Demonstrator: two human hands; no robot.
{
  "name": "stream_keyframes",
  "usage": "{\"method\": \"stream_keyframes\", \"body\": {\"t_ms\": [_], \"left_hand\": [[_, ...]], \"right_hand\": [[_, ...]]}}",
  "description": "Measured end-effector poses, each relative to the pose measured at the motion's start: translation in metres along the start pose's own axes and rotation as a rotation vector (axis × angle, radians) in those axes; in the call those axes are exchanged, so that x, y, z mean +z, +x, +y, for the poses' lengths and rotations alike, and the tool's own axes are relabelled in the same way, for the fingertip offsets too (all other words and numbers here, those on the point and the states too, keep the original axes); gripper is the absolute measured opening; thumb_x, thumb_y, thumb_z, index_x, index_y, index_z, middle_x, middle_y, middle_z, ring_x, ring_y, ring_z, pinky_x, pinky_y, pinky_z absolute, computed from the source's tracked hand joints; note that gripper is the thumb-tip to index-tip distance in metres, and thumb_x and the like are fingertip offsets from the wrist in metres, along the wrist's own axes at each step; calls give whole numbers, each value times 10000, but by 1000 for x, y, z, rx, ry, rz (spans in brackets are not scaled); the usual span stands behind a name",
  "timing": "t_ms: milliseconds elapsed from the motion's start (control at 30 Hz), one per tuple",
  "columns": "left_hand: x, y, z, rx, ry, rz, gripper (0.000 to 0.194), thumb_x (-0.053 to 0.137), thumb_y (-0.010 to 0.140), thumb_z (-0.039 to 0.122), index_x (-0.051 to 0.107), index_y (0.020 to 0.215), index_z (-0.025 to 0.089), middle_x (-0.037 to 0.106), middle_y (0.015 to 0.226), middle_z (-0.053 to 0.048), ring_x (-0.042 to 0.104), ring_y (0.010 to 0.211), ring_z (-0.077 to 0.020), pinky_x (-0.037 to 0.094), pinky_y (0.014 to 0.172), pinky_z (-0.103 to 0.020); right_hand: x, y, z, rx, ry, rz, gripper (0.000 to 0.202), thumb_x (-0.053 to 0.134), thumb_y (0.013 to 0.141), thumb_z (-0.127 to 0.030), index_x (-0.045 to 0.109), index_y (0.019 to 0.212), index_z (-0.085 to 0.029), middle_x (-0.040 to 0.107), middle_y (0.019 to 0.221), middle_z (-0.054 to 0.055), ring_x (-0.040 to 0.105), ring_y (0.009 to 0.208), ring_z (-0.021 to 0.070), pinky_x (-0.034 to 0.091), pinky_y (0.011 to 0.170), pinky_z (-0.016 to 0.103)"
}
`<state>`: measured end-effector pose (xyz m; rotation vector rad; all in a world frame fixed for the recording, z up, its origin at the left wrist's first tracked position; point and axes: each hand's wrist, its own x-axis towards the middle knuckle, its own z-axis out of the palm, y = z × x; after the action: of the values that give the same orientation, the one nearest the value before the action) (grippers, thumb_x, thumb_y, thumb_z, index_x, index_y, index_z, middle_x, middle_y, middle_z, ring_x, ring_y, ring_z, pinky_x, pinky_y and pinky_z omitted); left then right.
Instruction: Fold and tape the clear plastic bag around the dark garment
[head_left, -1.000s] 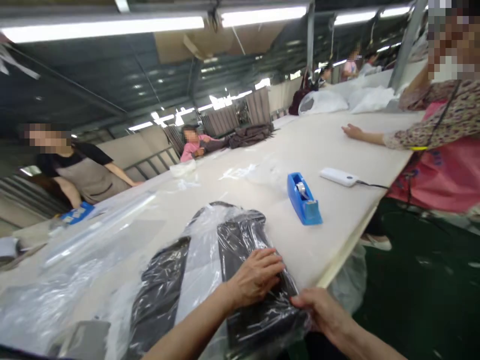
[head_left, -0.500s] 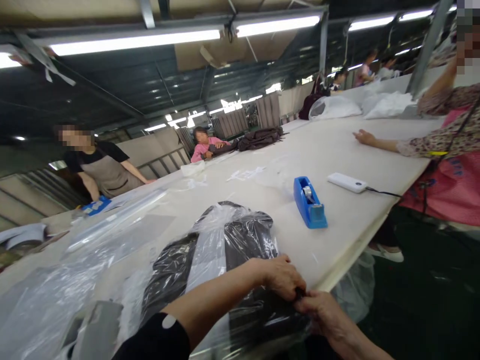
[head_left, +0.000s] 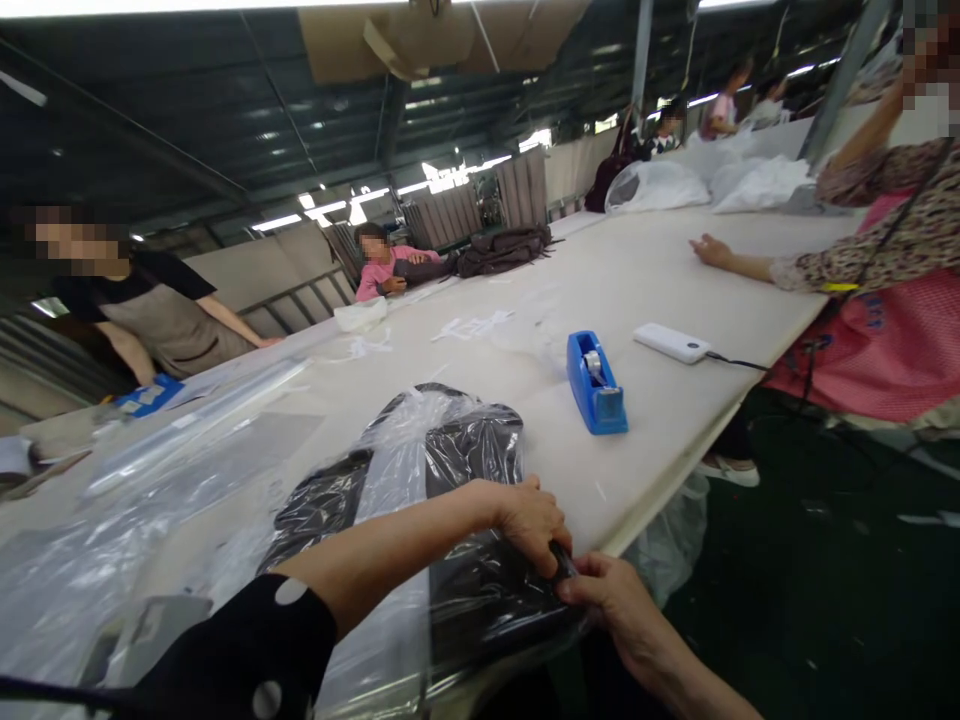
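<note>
A dark item in a clear plastic bag [head_left: 472,450] lies at the table's near edge, with a pale strip down its middle. My left hand [head_left: 534,520] reaches across it, fingers closed on the bag's right edge. Right beside it, my right hand [head_left: 611,595] pinches the same edge between thumb and fingers. The two hands nearly touch. A blue tape dispenser [head_left: 596,385] stands on the table beyond them.
On the white table [head_left: 660,280] lie a white power bank [head_left: 671,343] with a cable, clear plastic sheets [head_left: 165,500] at left, paper scraps [head_left: 472,325] and dark bags [head_left: 502,250]. A person's hand [head_left: 712,252] rests at the right; others stand at left and behind.
The view has tilted down and shifted, so the table's things appear further left and higher. Both hands remain together at the bag's edge.
</note>
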<state>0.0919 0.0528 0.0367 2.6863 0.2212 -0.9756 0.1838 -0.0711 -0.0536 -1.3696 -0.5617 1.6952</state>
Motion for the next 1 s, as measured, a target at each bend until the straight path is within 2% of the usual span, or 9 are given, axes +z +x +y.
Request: {"method": "stream_keyframes", "body": {"t_ms": [167, 300, 367, 467, 567, 633, 700, 867, 1000], "left_hand": [[-2, 16, -2, 44, -112, 50, 255, 665, 631, 399, 678, 836, 246, 644, 879, -30, 520, 938, -242, 308, 872, -382], [-7, 27, -8, 59, -369, -122, 278, 666, 630, 302, 670, 894, 215, 636, 746, 4, 531, 730, -170, 373, 736, -273], [-5, 32, -11, 59, -440, -161, 280, 675, 608, 267, 678, 881, 202, 616, 674, 18, 511, 669, -156, 375, 678, -254], [0, 38, -14, 33, -468, -139, 224, 687, 586, 251, 688, 802, 190, 582, 598, 35, 488, 625, -138, 366, 650, -244], [6, 39, -15, 2, -500, -103, 231, 696, 577, 268, 687, 794, 190, 573, 584, 47, 486, 614, -125, 356, 622, -231], [7, 37, -14, -18, -485, -87, 251, 701, 574, 269, 687, 810, 185, 583, 600, 45, 494, 626, -125, 352, 610, -226], [5, 34, -13, -26, -458, -79, 263, 700, 581, 263, 686, 829, 177, 596, 627, 37, 504, 634, -129, 353, 600, -228], [0, 29, -15, 51, -573, -160, 308, 693, 580, 242, 672, 878, 166, 624, 682, 34, 525, 667, -134, 388, 638, -226], [2, 29, -25, 135, -775, -287, 340, 675, 580, 230, 663, 907, 139, 644, 722, 17, 545, 725, -159, 419, 687, -241]], "right_hand": [[-2, -9, -4, 17, 91, 80, 392, 685, 430, -207, 479, 758, -149, 557, 594, -14, 503, 562, 143, 356, 507, 243], [-2, -15, -14, -28, 94, 119, 485, 720, 404, -181, 448, 805, -157, 543, 571, -34, 497, 550, 133, 356, 515, 237], [-4, -15, -12, -53, 75, 137, 514, 739, 400, -176, 448, 824, -152, 541, 574, -38, 502, 560, 126, 363, 532, 232], [-8, -17, -3, -48, 102, 143, 593, 776, 438, -226, 460, 934, -146, 577, 662, -21, 530, 626, 128, 383, 569, 231], [-10, -23, 2, 73, 140, 68, 569, 771, 527, -342, 507, 991, -145, 607, 824, 21, 549, 716, 132, 411, 619, 247], [-9, -25, 2, 153, 151, 22, 496, 757, 553, -409, 563, 916, -131, 603, 828, 31, 540, 688, 123, 413, 617, 256], [-6, -24, 3, 163, 188, 33, 463, 772, 518, -424, 591, 808, -112, 589, 733, 25, 508, 610, 110, 391, 575, 250], [3, -19, 9, 2, 287, 62, 420, 798, 466, -368, 626, 721, -81, 580, 655, 39, 462, 559, 109, 316, 508, 236], [4, -18, 7, -36, 285, 60, 367, 793, 466, -358, 604, 648, -101, 543, 566, 10, 430, 512, 98, 282, 493, 231]]}}
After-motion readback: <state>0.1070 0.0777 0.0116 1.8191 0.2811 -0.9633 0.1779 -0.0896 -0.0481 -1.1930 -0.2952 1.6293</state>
